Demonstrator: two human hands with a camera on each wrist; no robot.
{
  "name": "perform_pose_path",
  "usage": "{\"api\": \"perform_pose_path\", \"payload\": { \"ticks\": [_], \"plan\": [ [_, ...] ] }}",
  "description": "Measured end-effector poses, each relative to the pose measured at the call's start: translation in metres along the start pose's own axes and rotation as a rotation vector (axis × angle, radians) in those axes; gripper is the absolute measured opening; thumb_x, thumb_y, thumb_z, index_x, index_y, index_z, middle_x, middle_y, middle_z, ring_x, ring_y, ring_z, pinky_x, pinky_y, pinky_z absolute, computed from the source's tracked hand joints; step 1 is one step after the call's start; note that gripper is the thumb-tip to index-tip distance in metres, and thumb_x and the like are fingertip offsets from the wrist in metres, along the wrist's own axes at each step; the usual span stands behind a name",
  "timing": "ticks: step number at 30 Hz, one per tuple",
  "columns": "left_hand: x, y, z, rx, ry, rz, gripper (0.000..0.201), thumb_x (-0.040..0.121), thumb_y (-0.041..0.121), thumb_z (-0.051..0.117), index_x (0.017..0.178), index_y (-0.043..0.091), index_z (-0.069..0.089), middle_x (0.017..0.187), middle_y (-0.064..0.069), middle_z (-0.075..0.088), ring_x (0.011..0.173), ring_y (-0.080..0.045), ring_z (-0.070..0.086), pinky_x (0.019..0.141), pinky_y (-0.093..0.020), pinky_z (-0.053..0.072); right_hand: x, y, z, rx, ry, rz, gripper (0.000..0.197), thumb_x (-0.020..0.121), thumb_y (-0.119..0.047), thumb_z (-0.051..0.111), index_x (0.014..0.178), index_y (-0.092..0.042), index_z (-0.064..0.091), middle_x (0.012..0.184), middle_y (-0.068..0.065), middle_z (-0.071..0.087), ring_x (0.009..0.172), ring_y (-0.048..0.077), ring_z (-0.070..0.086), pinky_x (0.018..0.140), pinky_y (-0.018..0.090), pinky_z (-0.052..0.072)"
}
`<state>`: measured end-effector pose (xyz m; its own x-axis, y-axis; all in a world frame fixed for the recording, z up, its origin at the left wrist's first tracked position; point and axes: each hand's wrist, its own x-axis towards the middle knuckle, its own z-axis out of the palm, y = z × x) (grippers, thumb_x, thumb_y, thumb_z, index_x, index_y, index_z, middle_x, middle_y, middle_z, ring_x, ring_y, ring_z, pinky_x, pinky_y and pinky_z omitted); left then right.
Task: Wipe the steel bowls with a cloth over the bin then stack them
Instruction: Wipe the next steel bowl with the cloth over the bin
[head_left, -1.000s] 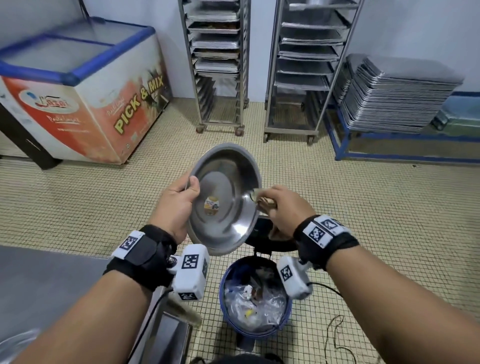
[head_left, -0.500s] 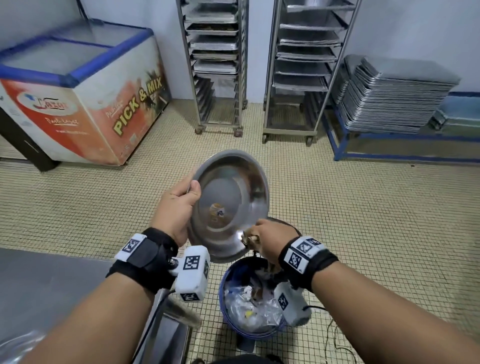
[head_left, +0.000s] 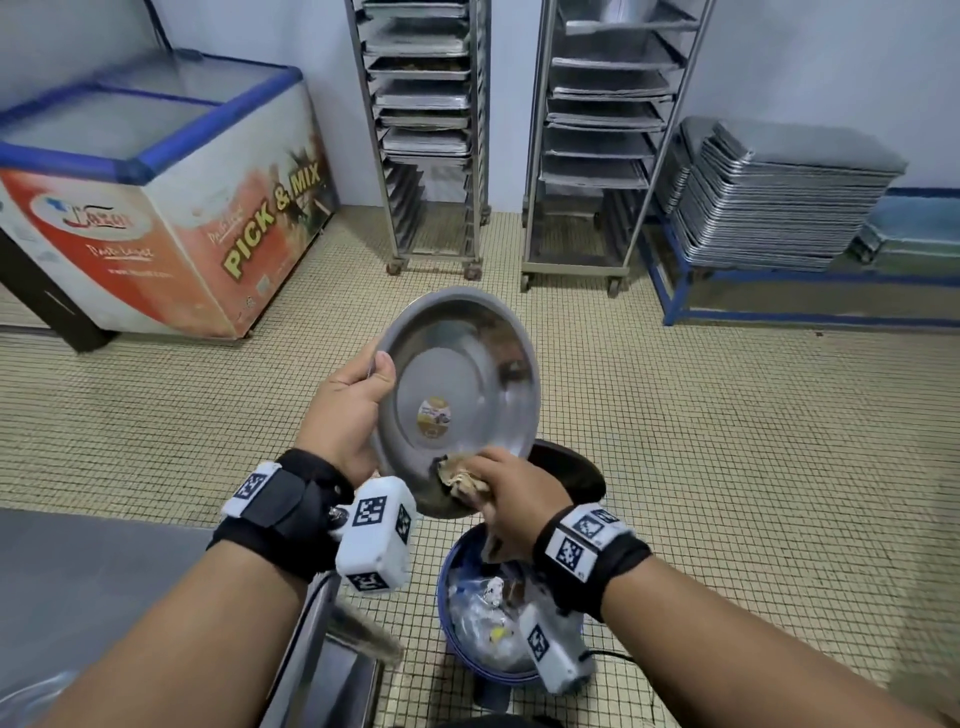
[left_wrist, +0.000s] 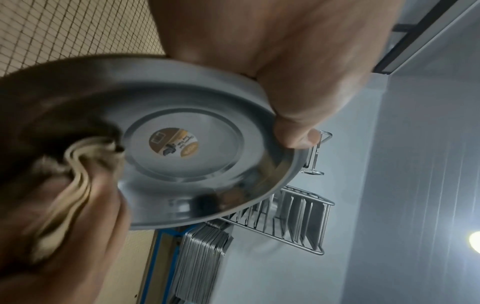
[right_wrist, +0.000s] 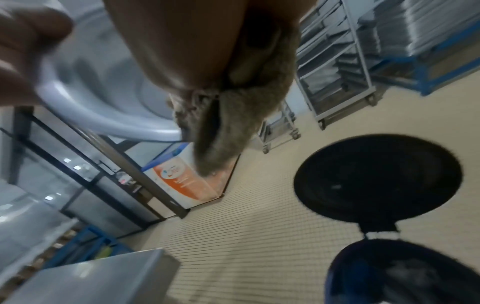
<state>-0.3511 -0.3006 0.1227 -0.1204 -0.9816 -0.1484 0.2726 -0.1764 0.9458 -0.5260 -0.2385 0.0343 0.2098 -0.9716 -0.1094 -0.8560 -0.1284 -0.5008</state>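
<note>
A round steel bowl (head_left: 462, 384) with an oval sticker in its middle is held tilted, its inside facing me, above the blue bin (head_left: 488, 618). My left hand (head_left: 358, 400) grips its left rim, thumb over the edge; the same bowl (left_wrist: 197, 148) fills the left wrist view. My right hand (head_left: 511, 493) holds a crumpled beige cloth (head_left: 460, 475) pressed against the bowl's lower inner wall. In the right wrist view the cloth (right_wrist: 233, 123) hangs from my fingers beside the bowl's rim (right_wrist: 103, 121).
The bin's black lid (head_left: 569, 467) stands open behind it, and the bin holds plastic rubbish. A steel counter (head_left: 78, 587) lies at lower left. A chest freezer (head_left: 156, 197), two tray racks (head_left: 426, 135) and a stack of trays (head_left: 769, 197) line the far wall.
My right hand with the cloth has swept from the bowl's right rim down to its lower inner wall. The bowl has tipped slightly; my left hand keeps its grip.
</note>
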Motion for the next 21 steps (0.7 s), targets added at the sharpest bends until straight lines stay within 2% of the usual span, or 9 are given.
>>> {"api": "perform_pose_path", "payload": {
  "ticks": [4, 7, 10, 13, 15, 16, 18, 19, 21],
  "plan": [
    [-0.004, -0.005, -0.011, -0.005, 0.033, -0.038, 0.032, 0.109, 0.018, 0.043, 0.127, 0.025, 0.069, 0.121, -0.003, 0.074, 0.11, -0.023, 0.07, 0.088, -0.041, 0.06, -0.008, 0.039, -0.011, -0.081, -0.044, 0.171, 0.029, 0.102, -0.031, 0.056, 0.126, -0.047, 0.06, 0.12, -0.019, 0.056, 0.098, 0.011, 0.061, 0.079, 0.033, 0.057],
    [-0.003, -0.007, -0.022, -0.048, 0.058, -0.056, 0.031, 0.109, 0.02, 0.042, 0.125, 0.023, 0.068, 0.106, -0.002, 0.076, 0.095, -0.019, 0.073, 0.078, -0.036, 0.063, -0.016, 0.059, -0.029, 0.082, 0.04, 0.35, 0.023, 0.101, -0.024, 0.057, 0.116, -0.037, 0.069, 0.112, -0.014, 0.057, 0.091, 0.01, 0.06, 0.073, 0.032, 0.057],
    [0.0, -0.005, -0.026, -0.088, 0.034, -0.081, 0.032, 0.11, 0.023, 0.04, 0.098, 0.027, 0.07, 0.09, 0.001, 0.075, 0.079, -0.016, 0.072, 0.064, -0.031, 0.062, -0.007, 0.055, -0.052, 0.278, 0.238, 0.322, 0.027, 0.098, -0.012, 0.058, 0.115, -0.029, 0.071, 0.109, -0.012, 0.058, 0.094, 0.008, 0.055, 0.071, 0.02, 0.042],
    [0.002, -0.002, -0.02, -0.105, 0.027, -0.075, 0.04, 0.111, 0.023, 0.038, 0.082, 0.028, 0.067, 0.08, 0.003, 0.073, 0.069, -0.012, 0.072, 0.059, -0.029, 0.06, 0.009, 0.042, -0.074, 0.312, 0.409, 0.305, 0.022, 0.097, -0.009, 0.056, 0.102, -0.024, 0.071, 0.103, -0.01, 0.057, 0.088, 0.004, 0.054, 0.068, 0.018, 0.039],
    [0.003, 0.001, -0.019, -0.088, 0.014, -0.073, 0.054, 0.11, 0.021, 0.039, 0.065, 0.028, 0.067, 0.076, 0.005, 0.071, 0.067, -0.011, 0.069, 0.06, -0.029, 0.059, 0.015, 0.038, -0.088, 0.33, 0.515, 0.338, 0.021, 0.096, -0.006, 0.055, 0.093, -0.021, 0.07, 0.101, -0.005, 0.059, 0.083, 0.008, 0.056, 0.063, 0.02, 0.041],
    [0.002, 0.001, -0.019, -0.077, 0.003, -0.075, 0.056, 0.11, 0.021, 0.04, 0.062, 0.029, 0.067, 0.076, 0.006, 0.07, 0.067, -0.011, 0.068, 0.061, -0.029, 0.059, 0.017, 0.037, -0.095, 0.364, 0.586, 0.353, 0.021, 0.096, -0.007, 0.055, 0.091, -0.022, 0.069, 0.101, -0.004, 0.06, 0.082, 0.01, 0.057, 0.062, 0.025, 0.047],
    [0.001, 0.0, -0.021, -0.075, -0.003, -0.089, 0.057, 0.11, 0.02, 0.039, 0.06, 0.029, 0.066, 0.075, 0.006, 0.069, 0.066, -0.01, 0.066, 0.06, -0.029, 0.059, 0.019, 0.032, -0.105, 0.502, 0.717, 0.354, 0.019, 0.099, -0.011, 0.056, 0.096, -0.024, 0.069, 0.104, -0.004, 0.062, 0.085, 0.013, 0.062, 0.069, 0.035, 0.059],
    [0.0, -0.002, -0.02, -0.084, 0.0, -0.098, 0.055, 0.11, 0.02, 0.04, 0.061, 0.027, 0.065, 0.074, 0.005, 0.067, 0.064, -0.011, 0.064, 0.059, -0.028, 0.058, 0.021, 0.026, -0.108, 0.592, 0.739, 0.338, 0.016, 0.101, -0.015, 0.057, 0.103, -0.024, 0.07, 0.106, -0.004, 0.063, 0.086, 0.014, 0.065, 0.071, 0.036, 0.061],
    [-0.002, -0.005, -0.014, -0.111, 0.009, -0.124, 0.044, 0.11, 0.02, 0.041, 0.07, 0.023, 0.06, 0.075, 0.002, 0.064, 0.064, -0.013, 0.062, 0.059, -0.028, 0.059, 0.03, 0.009, -0.104, 0.763, 0.686, 0.31, 0.015, 0.103, -0.02, 0.057, 0.108, -0.024, 0.071, 0.106, -0.003, 0.069, 0.088, 0.016, 0.07, 0.072, 0.036, 0.062]
  ]
}}
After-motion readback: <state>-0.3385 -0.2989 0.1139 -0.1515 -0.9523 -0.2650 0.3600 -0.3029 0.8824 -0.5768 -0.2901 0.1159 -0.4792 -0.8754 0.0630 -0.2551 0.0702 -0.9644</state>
